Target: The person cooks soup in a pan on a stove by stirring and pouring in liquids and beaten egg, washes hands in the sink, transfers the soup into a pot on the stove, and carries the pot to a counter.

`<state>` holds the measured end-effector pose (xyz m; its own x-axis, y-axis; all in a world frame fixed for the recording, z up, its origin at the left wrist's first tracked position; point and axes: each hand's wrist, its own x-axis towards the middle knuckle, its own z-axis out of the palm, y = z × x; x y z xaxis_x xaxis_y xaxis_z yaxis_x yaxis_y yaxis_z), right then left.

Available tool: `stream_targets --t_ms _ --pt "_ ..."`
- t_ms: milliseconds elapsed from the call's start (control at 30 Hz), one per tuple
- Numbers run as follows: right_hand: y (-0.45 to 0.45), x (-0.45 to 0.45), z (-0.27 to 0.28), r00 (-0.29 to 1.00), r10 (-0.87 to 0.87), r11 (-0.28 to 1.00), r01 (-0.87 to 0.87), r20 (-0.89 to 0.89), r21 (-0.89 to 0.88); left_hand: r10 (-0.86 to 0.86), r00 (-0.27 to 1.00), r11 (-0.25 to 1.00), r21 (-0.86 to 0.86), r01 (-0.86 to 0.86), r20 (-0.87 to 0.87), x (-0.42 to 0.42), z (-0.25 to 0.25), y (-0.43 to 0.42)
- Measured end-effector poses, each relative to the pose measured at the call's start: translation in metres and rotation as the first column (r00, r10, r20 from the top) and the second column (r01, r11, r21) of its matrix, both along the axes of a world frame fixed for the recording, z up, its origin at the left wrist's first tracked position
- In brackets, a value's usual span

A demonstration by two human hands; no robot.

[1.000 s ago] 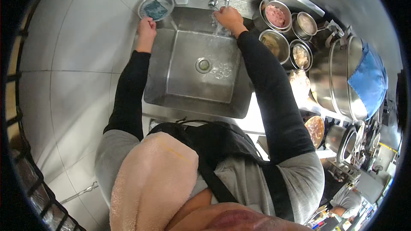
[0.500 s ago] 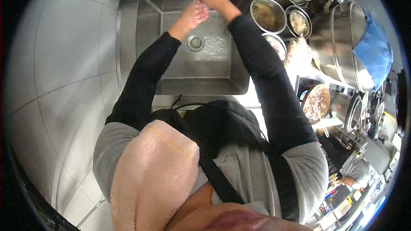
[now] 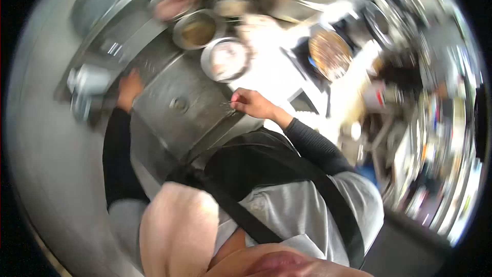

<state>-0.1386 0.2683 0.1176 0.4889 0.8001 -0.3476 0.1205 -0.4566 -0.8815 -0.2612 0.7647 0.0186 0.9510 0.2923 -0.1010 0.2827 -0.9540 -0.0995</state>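
Note:
My left hand (image 3: 130, 90) is at the far-left side of the metal sink (image 3: 177, 128), near the tap (image 3: 114, 48). Blur smears its fingers, so their grip is unclear. Over the sink's right rim, my right hand (image 3: 252, 103) has its fingers curled together toward the thumb, with no object showing in them. Thin bright streaks, like water drops, show beside its fingertips. The drain (image 3: 179, 104) lies on the sink floor between my hands. A metal bowl with pale pinkish contents (image 3: 225, 60) stands just beyond my right hand.
More metal bowls, one with brownish contents (image 3: 199, 31) and one with pink contents (image 3: 176, 4), line the counter behind the sink. A pan of brown food (image 3: 329, 55) sits at the right. A large metal pot (image 3: 302, 0) stands at the back. A white container (image 3: 91, 79) is at the left.
My hands were together under the tap and are now apart. The right one has come back toward me and curled; the left stays near the tap. My view has turned to the right.

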Motion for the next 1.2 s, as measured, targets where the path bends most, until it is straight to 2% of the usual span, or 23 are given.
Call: stream_targets --t_ms 67,100,133,233,300,367,433,533,567,600,633,667,700,733,767,800,867,900,1033,1100,1133,1167,1200 --pt "-0.060 0.005 0.008 0.970 -0.243 0.947 0.230 0.031 0.225 -0.123 0.969 0.950 -0.256 0.178 0.216 -0.009 -0.025 0.000" --pt "-0.089 0.003 0.031 0.910 -0.415 0.897 0.406 0.016 0.173 0.048 0.996 0.930 -0.367 -0.017 0.076 -0.011 -0.041 -0.006" --pt "-0.122 0.006 0.023 0.822 -0.555 0.825 0.524 0.127 0.213 0.227 0.921 0.847 -0.531 -0.028 0.315 -0.027 -0.049 -0.037" --pt "-0.216 0.003 0.010 0.458 -0.851 0.517 0.817 0.258 0.255 0.496 0.868 0.770 -0.482 -0.418 0.039 -0.070 -0.076 -0.112" --pt "-0.290 0.002 -0.052 0.163 -0.940 0.250 0.927 0.299 0.281 0.473 0.872 0.822 -0.419 -0.385 0.127 -0.114 -0.169 -0.114" --pt "-0.352 -0.011 -0.099 0.059 -0.895 0.129 0.983 0.443 0.129 0.522 0.794 0.329 -0.784 -0.525 -0.313 -0.125 -0.166 -0.153" --pt "-0.434 -0.039 -0.211 0.094 -0.668 0.189 0.981 0.738 0.047 0.600 0.629 0.256 -0.627 -0.736 -0.494 -0.124 -0.136 -0.198" --pt "-0.530 -0.086 -0.276 0.850 -0.511 0.707 0.499 0.126 -0.502 0.702 0.545 0.183 -0.624 -0.760 -0.458 -0.111 -0.119 -0.234" --pt "-0.530 -0.093 -0.252 0.965 -0.127 0.818 0.234 0.231 -0.526 0.761 0.511 0.141 -0.667 -0.732 -0.399 -0.124 -0.130 -0.235" --pt "-0.559 -0.102 -0.291 0.943 -0.073 0.874 0.217 0.324 -0.435 0.768 0.456 0.029 -0.687 -0.726 -0.449 -0.135 -0.153 -0.230" --pt "-0.588 -0.113 -0.333 0.905 -0.026 0.918 0.189 0.426 -0.347 0.844 0.385 -0.066 -0.785 -0.616 -0.374 -0.125 -0.098 -0.270" --pt "-0.592 -0.102 -0.317 0.949 -0.287 0.898 0.314 0.130 -0.309 0.861 0.457 0.087 -0.821 -0.565 -0.224 -0.129 -0.086 -0.273" --pt "-0.579 -0.095 -0.284 0.700 -0.672 0.730 0.576 -0.239 -0.368 0.851 0.521 0.249 -0.824 -0.509 -0.064 -0.134 -0.074 -0.278" --pt "-0.577 -0.079 -0.263 0.553 -0.755 0.656 0.629 -0.353 -0.418 0.817 0.569 0.406 -0.793 -0.455 0.092 -0.137 -0.062 -0.283" --pt "-0.589 -0.068 -0.249 0.454 -0.796 0.600 0.680 -0.399 -0.423 0.884 0.459 0.257 -0.914 -0.313 0.091 -0.138 -0.055 -0.272" --pt "-0.588 -0.043 -0.244 0.316 -0.866 0.496 0.637 -0.388 -0.590 0.990 0.142 -0.005 -0.999 0.039 0.000 -0.126 -0.056 -0.264" --pt "-0.626 -0.008 -0.252 0.485 -0.742 0.670 0.524 -0.462 -0.526 0.966 0.241 0.124 -0.984 -0.130 0.090 -0.115 -0.045 -0.231" --pt "-0.617 0.003 -0.232 0.361 -0.860 0.510 0.628 -0.360 -0.587 0.978 0.183 0.116 -0.991 -0.062 0.103 -0.099 -0.027 -0.232" --pt "-0.604 0.041 -0.203 0.338 -0.924 0.382 0.783 -0.181 -0.490 0.987 0.120 0.116 -0.993 -0.032 0.111 -0.032 0.018 -0.205" --pt "-0.661 0.049 -0.262 0.539 -0.637 0.690 0.718 -0.552 -0.095 0.974 0.171 0.111 -0.973 0.203 0.147 -0.037 -0.017 -0.165" --pt "-0.602 0.021 -0.215 0.449 -0.889 0.458 0.869 -0.092 -0.186 0.960 0.233 0.050 -0.914 0.402 0.155 -0.038 -0.053 -0.132" --pt "-0.591 0.005 -0.199 0.589 -0.800 0.576 0.808 0.120 -0.123 0.979 0.151 0.074 -0.934 0.349 0.134 -0.027 -0.050 -0.134" --pt "-0.559 -0.002 -0.155 0.642 -0.703 0.467 0.742 0.307 -0.481 0.973 0.186 0.110 -0.980 0.164 0.140 -0.026 -0.064 -0.121"
